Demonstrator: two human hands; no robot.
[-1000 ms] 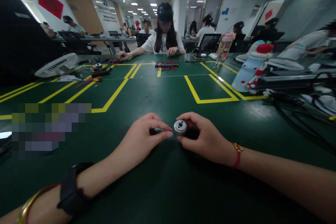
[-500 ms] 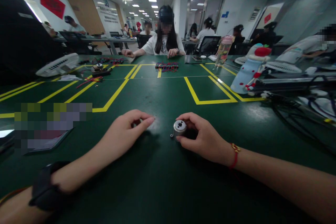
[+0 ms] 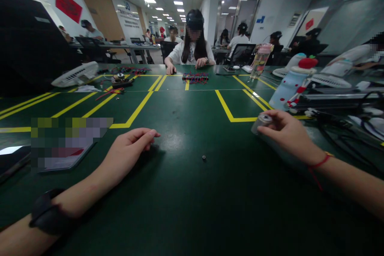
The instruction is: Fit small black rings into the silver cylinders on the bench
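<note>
Right hand grasps the cylinder, right of the ring. Left hand, left of it, is loosely curled; contents cannot be told. Firm, level handling is advised.

A bundle of red and blue wires is lying just in front of a seated co-worker. Left of the bundle, a white vented appliance is resting, with white paper lying beside it. Right of the bundle, a clear pink-topped bottle is standing; farther right of the bundle, a light-blue bottle is standing and black cables are curling. Well behind the bundle, to its left, a red sheet is hanging.
</note>
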